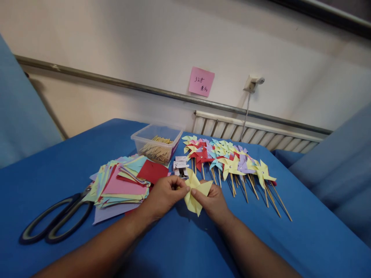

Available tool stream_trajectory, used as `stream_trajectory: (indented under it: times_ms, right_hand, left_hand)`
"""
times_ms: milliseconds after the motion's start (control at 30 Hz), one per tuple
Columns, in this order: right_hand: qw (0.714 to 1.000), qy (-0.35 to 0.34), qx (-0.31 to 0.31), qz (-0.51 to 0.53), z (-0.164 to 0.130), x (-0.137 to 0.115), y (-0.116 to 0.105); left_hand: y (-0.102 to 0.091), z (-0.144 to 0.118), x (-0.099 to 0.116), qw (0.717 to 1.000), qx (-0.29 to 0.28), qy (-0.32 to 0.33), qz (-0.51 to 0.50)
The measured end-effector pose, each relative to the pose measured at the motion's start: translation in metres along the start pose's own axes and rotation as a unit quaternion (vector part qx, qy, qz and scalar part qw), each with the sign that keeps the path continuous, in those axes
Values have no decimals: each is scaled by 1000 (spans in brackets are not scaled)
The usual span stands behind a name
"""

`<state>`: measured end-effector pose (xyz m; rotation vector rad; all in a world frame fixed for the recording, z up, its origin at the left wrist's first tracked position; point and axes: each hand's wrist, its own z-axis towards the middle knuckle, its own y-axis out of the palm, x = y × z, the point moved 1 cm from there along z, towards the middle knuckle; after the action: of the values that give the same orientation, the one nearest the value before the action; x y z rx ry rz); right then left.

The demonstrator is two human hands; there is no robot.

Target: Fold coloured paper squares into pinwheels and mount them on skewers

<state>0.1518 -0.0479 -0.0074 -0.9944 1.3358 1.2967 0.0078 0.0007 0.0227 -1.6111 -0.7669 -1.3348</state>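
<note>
Centre of frame: left hand (164,193) and right hand (213,200) both pinch a folded yellow paper pinwheel (197,193), held just above the blue bench (58,170). Left of hands: stack of coloured paper squares (124,183); black scissors (56,220) at lower left, touching the stack. Behind, upper centre: clear tub of wooden sticks (156,143), small white boxes (180,165). Right of centre: finished pinwheels on sticks (232,162), w/ sticks fanned toward lower right. Pink note (201,81) on wall

On the tabletop (58,162), scissors (55,220) lie left of the paper stack (121,185), the tub (156,143) behind it, finished pinwheels (232,162) right.
</note>
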Motion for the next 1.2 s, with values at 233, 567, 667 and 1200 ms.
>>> stream_trajectory:
  times_ms: [233, 567, 667, 1200]
  right_hand:
    - [1000, -1, 0, 3, -1, -2, 1]
    - [1000, -7, -24, 1, -3, -2, -3]
    - [999, 2, -34, 4, -4, -1, -4]
    - [986, 12, 75, 146, 1, 5, 6]
  left_hand:
    - [1, 0, 4, 1000, -2, -7, -1]
    - [0, -1, 5, 999, -4, 11, 38]
    - [0, -2, 4, 999, -8, 15, 47]
    - [12, -12, 8, 962, 24, -71, -264]
